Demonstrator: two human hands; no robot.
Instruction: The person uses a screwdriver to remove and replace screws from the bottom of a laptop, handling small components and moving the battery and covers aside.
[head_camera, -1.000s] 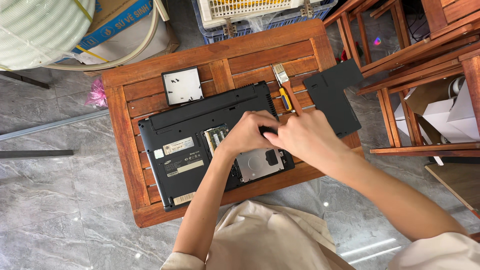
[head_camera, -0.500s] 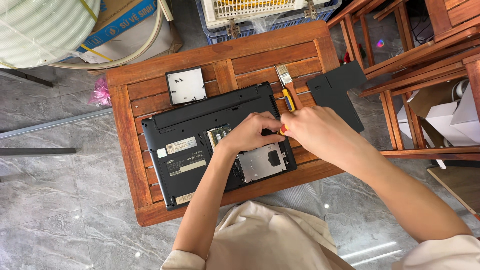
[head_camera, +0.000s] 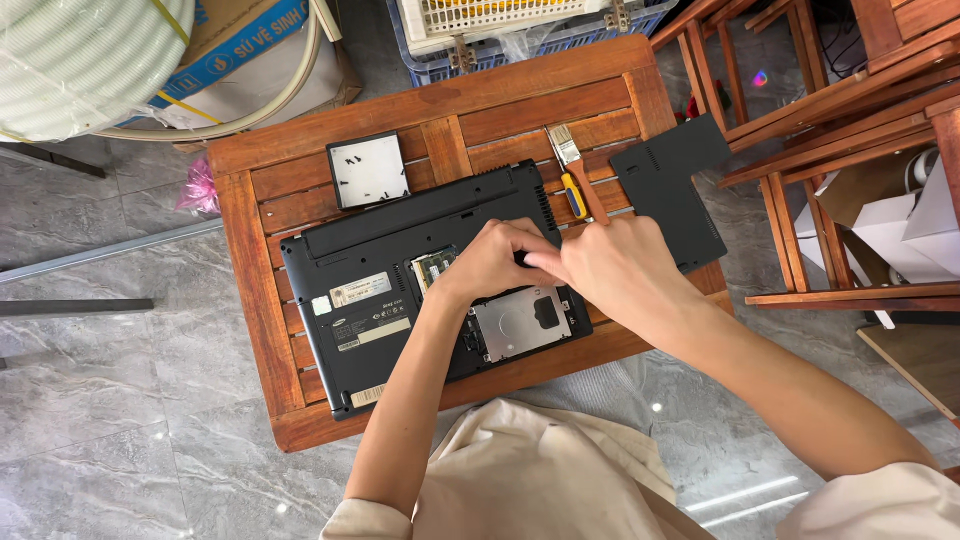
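Note:
A black laptop lies bottom-up on a slatted wooden table. Its open bay shows a silver hard drive and a green memory module. My left hand rests curled on the laptop just above the drive. My right hand comes in from the right, and its fingertips meet the left hand's at a small dark part. What the fingers pinch is mostly hidden.
The removed black bottom cover lies at the table's right end. A paintbrush and a yellow-handled screwdriver lie behind my hands. A white square panel sits at the back. Wooden chairs stand to the right, crates and a box behind.
Both hands stay over the open bay. The right hand's fingertips have shifted slightly left toward the left hand. Nothing on the table has moved.

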